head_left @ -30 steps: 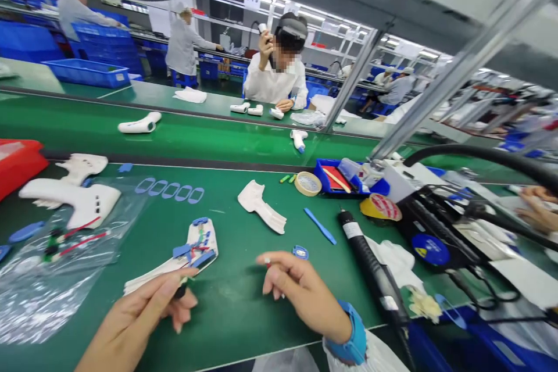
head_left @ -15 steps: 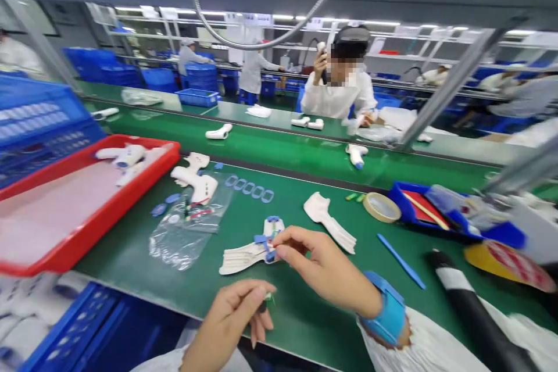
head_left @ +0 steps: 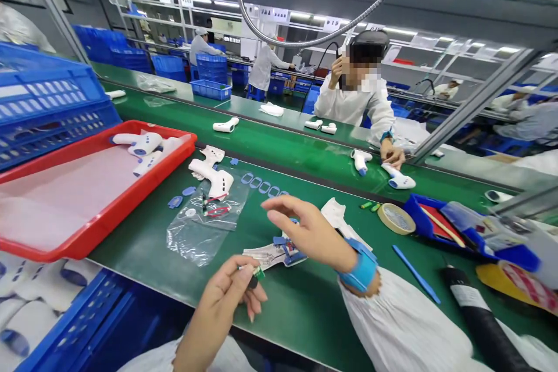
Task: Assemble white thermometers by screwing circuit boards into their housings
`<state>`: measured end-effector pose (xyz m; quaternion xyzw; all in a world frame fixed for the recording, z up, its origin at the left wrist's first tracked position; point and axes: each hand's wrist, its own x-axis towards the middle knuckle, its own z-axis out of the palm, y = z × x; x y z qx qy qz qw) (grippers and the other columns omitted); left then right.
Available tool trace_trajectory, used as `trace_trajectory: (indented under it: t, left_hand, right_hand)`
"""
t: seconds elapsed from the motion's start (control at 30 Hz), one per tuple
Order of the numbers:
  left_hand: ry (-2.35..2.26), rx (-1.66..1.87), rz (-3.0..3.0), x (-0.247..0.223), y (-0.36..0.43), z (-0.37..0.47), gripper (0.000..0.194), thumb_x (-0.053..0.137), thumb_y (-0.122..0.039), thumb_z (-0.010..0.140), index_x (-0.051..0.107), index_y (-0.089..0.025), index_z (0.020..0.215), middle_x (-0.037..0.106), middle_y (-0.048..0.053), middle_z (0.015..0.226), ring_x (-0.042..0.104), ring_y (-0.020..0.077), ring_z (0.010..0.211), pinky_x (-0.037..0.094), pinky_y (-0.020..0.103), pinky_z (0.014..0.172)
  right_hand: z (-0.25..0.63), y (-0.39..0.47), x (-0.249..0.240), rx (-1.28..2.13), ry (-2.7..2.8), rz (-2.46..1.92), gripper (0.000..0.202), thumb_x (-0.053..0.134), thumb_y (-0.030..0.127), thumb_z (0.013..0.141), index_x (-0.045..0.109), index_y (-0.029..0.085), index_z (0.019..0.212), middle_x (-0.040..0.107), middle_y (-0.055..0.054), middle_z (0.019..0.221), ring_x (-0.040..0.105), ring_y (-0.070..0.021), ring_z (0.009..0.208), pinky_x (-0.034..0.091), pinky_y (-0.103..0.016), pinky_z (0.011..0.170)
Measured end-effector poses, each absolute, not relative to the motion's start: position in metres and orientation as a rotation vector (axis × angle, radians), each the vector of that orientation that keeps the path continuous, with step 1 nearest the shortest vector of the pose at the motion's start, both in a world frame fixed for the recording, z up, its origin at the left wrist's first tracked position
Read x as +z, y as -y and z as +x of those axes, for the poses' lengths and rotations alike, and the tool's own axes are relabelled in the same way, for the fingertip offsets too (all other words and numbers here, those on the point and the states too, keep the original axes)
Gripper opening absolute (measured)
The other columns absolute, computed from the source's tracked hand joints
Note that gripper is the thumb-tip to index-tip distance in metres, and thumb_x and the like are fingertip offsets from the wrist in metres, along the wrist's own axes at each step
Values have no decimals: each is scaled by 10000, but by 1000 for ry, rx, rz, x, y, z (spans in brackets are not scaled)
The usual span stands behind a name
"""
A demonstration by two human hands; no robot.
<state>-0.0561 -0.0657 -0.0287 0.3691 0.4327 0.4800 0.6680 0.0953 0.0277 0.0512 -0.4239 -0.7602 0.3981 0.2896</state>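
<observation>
Between the thumb and fingers of my left hand [head_left: 226, 296] is a small green circuit board [head_left: 258, 272] with a dark round part under it. My right hand [head_left: 307, 229] hovers above the bench, fingers stretched and apart, nothing in them. Below it lies an open white gun-shaped housing half [head_left: 265, 254] with blue parts and wires inside, partly covered by the hand. Behind my right wrist lies another white housing half [head_left: 337, 215]. A clear plastic bag [head_left: 192, 244] sits to the left, with red wires and white housing pieces [head_left: 213, 177] on and beside it.
A red tray [head_left: 100, 215] with white devices stands left, beside a blue crate [head_left: 47, 104]. Blue rings [head_left: 264, 187], a tape roll [head_left: 396, 219], a blue stick [head_left: 416, 274], a black cylindrical tool [head_left: 479, 314] and a blue bin [head_left: 488, 244] lie around. Opposite, a co-worker's hand [head_left: 392, 154] touches a white device [head_left: 397, 178].
My right hand has lifted off the open housing and its fingers have spread. My left hand still holds the circuit board. The co-worker's hand has reached forward to a white device on the green belt.
</observation>
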Motion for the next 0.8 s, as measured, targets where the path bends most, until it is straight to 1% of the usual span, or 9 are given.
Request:
trace_trajectory:
  t: [0.07,0.17,0.3,0.43,0.53,0.6,0.7,0.77,0.8]
  left_hand:
    - [-906,1078,852,-25,55,-48,284,469,-404,885,487,-171,1047,653,20,720,581,113,607,458,222,560]
    - [-818,1044,934,-20,42,-30,329,453,-397,893,444,-176,1137,650,34,797,605,135,709,485,256,656]
    - [-831,981,1091,-16,35,-8,398,446,-393,894,395,-183,1228,626,12,766,605,141,734,489,279,734]
    - [-905,923,1133,-13,34,3,487,430,-393,895,316,-185,1320,641,17,793,614,147,742,499,294,752]
    - [-956,859,1209,-13,33,1,483,391,-397,907,298,-193,1335,654,37,843,626,165,787,506,312,759]
    - [-1049,840,1362,-15,32,-3,445,382,-396,910,328,-221,1316,650,48,913,621,171,820,503,315,760]
    - [-1277,855,1801,-14,28,-8,318,409,-356,903,463,-259,1201,610,58,1037,594,184,875,480,318,762]
    - [-1361,775,2144,-13,23,-7,269,453,-331,882,525,-254,1130,583,66,1058,577,205,894,472,330,749]
    - [-1377,694,2289,-12,21,-4,275,486,-323,864,533,-243,1123,574,74,1053,573,217,889,474,338,733]
  right_hand:
    - [120,-8,47,1138,1964,-1184,213,505,301,855,612,218,1019,653,-30,979,597,-159,858,462,-302,780]
    - [144,14,35,1182,1896,-1241,259,536,311,842,589,224,1081,647,-38,1004,594,-159,854,468,-308,804]
    - [156,24,21,1201,1832,-1256,309,561,293,824,570,222,1125,640,-34,934,583,-144,785,479,-293,756]
    - [161,20,12,1175,1782,-1228,244,587,256,797,607,211,1035,630,-6,812,570,-132,739,470,-275,723]
    - [168,18,7,1148,1698,-1227,140,601,264,783,628,202,906,633,2,773,567,-130,728,459,-268,719]
    - [175,16,6,1131,1600,-1242,113,611,295,775,624,200,834,634,0,772,565,-132,732,456,-266,715]
    - [186,11,4,1161,1446,-1265,161,634,349,752,613,198,802,624,-4,772,565,-135,722,456,-267,695]
    - [191,7,2,1232,1360,-1261,199,646,377,737,610,194,808,617,-6,769,564,-132,709,454,-270,691]
    - [192,6,0,1270,1317,-1252,217,653,386,728,608,191,811,612,-4,763,562,-127,699,452,-269,690]
